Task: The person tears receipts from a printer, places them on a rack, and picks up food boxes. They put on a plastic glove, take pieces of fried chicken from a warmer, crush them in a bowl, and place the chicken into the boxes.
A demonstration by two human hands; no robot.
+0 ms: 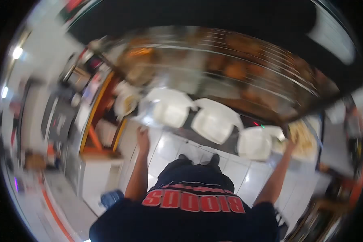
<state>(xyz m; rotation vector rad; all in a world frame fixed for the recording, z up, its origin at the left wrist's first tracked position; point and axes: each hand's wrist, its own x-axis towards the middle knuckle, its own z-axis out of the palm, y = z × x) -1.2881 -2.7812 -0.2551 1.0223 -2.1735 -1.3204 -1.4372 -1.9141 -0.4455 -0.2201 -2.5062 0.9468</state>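
Observation:
Three white containers stand in a row along the counter: a left one (171,107), a middle one (215,120) and a right one (254,143). On the right, my right hand (293,139) reaches over the edge of a tray of pale yellowish food (304,139), beside the right container; its fingers are smeared by motion. My left hand (142,135) hangs below the counter's left end, near the left container, with its fingers blurred. Whether either hand holds anything is unclear.
Behind the containers, a rack (246,74) holds blurred brown food. A white bowl (127,101) sits at the left beside an orange-edged wooden shelf (93,117). A blue bottle (111,198) stands at lower left. White floor tiles (165,151) lie below.

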